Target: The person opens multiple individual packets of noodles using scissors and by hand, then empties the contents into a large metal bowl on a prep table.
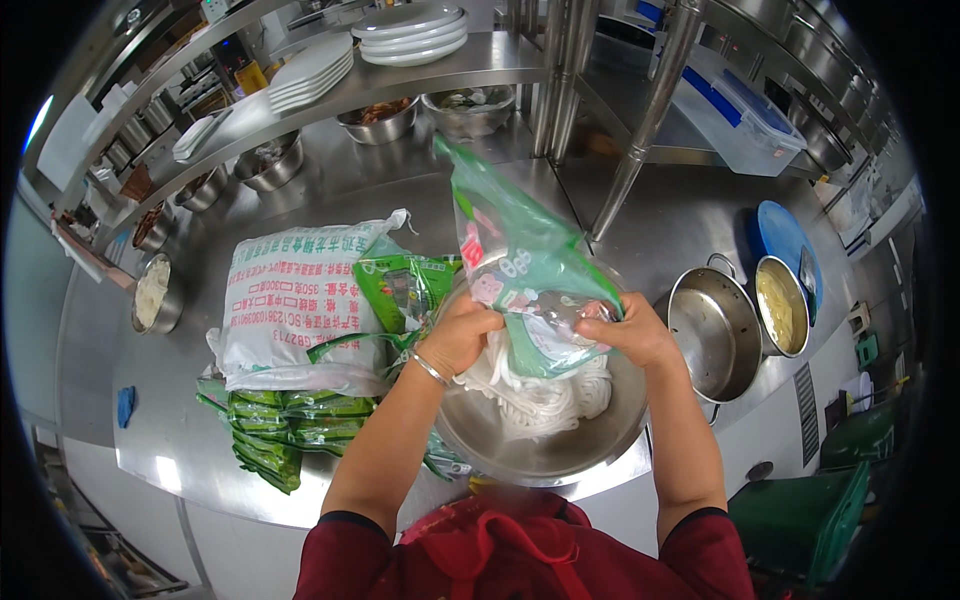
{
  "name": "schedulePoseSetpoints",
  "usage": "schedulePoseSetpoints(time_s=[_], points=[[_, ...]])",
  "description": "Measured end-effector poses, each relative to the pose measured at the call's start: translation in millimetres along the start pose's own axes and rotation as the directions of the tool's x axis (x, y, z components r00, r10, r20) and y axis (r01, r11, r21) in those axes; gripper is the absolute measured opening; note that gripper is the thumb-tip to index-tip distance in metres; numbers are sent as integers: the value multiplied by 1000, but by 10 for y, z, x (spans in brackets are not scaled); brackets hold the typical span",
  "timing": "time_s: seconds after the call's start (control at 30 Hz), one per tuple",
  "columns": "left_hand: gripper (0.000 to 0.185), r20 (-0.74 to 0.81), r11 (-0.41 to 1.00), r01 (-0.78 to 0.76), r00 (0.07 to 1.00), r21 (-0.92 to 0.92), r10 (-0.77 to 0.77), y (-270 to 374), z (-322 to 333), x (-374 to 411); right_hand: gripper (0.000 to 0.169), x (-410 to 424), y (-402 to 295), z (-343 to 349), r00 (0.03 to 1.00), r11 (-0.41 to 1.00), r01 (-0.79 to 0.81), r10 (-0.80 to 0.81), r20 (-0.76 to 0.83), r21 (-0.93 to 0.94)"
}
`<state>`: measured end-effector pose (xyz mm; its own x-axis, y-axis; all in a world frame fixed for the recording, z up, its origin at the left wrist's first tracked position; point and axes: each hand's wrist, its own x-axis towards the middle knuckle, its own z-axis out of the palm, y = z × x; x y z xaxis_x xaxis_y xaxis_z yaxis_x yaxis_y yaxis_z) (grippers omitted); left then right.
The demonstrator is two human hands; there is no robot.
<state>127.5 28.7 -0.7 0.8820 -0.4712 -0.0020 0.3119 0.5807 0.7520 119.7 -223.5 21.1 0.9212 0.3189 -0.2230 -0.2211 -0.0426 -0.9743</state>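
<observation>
Both my left hand (466, 334) and my right hand (636, 330) grip a green printed plastic bag (525, 262), one on each side. It is held over a wide stainless steel bowl (540, 457). White noodles (547, 397) lie in the bowl under the bag's lower end; whether some are still inside the bag I cannot tell. To the left of my left hand lie a large white printed sack (300, 300) and a green plastic packet (405, 289). Several more green packets (277, 427) are stacked in front of the sack.
Right of the bowl stand an open steel pot (712, 330), a smaller pot with yellowish contents (780, 307) and a blue round board (787, 240). Steel bowls of food (379, 124) line the back. A shelf above holds white plates (412, 34). A metal post (637, 135) rises behind.
</observation>
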Motion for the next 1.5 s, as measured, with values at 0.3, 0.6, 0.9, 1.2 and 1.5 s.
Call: schedulePoseSetpoints(time_s=[0.3, 0.6, 0.9, 1.2, 1.5], points=[[22, -33, 960, 80, 997, 270, -74, -240, -115, -41, 17, 44, 69, 120, 976, 853, 193, -117, -183, 485], [65, 206, 976, 200, 962, -85, -179, -403, -144, -106, 14, 187, 10, 283, 917, 922, 98, 62, -394, 373], [31, -134, 870, 215, 976, 444, -173, -147, -50, -95, 15, 55, 117, 86, 952, 690, 281, -111, -286, 666], [40, -81, 987, 30, 997, 158, -17, -215, -20, -229, 14, -125, 705, -146, 951, 754, 79, 139, -276, 653], [39, -99, 875, 92, 994, 475, -51, -200, 101, -286, 26, -392, -23, -63, 993, 988, 6, -24, -116, -152]])
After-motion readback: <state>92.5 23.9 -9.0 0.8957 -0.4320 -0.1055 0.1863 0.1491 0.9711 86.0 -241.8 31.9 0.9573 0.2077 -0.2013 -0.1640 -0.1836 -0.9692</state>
